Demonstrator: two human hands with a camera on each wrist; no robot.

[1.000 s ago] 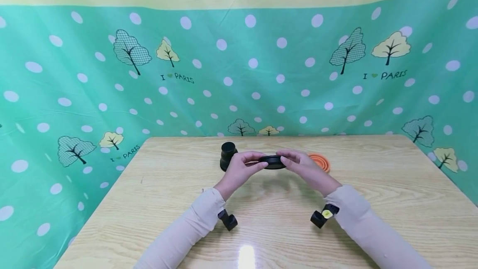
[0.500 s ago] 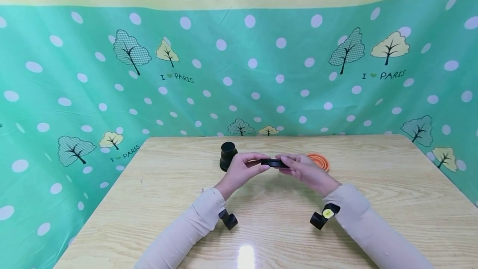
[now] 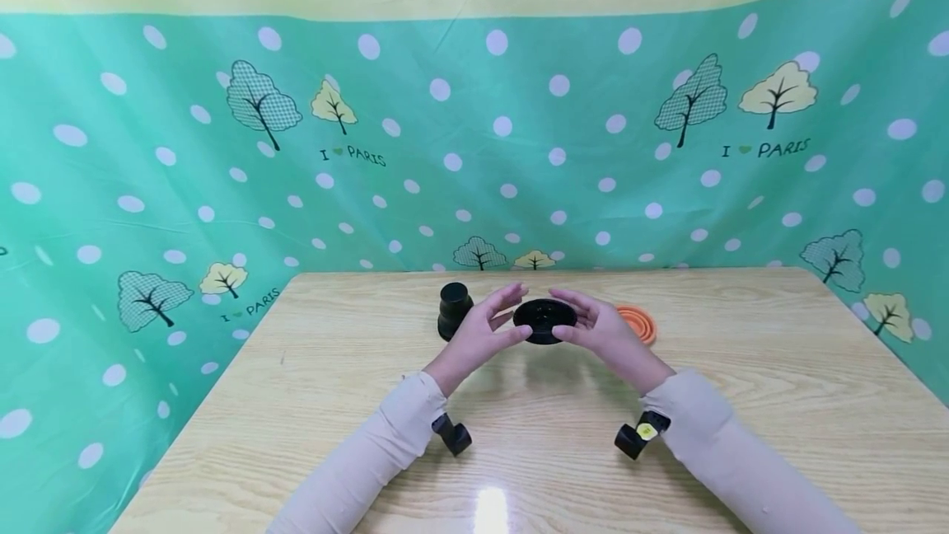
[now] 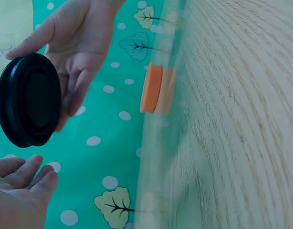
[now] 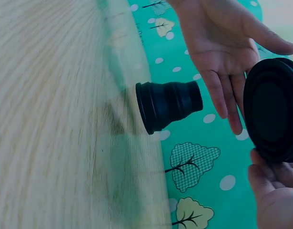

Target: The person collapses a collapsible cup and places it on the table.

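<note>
A collapsed black folding cup [image 3: 545, 320] sits between the two hands, raised above the tabletop [image 3: 741, 353] and tilted so that its ringed face shows. The left hand [image 3: 476, 338] and the right hand [image 3: 611, 338] are both spread around it, fingers parted and no firm pinch visible; the thumbs overlap its near rim in the head view, but which contact bears the weight cannot be told. The left wrist view shows a gap between the left fingertips and the rim, so a drop looks the likeliest fault: with so little grip, the smooth disc could tip or slide out. If it fell, it might roll into the taller black folding cup [image 3: 455, 311] standing wide end down beside the left hand, and topple it. Reaching too far sideways, the right hand could nudge the flattened orange folding cup [image 3: 639, 325] just behind it.
</note>
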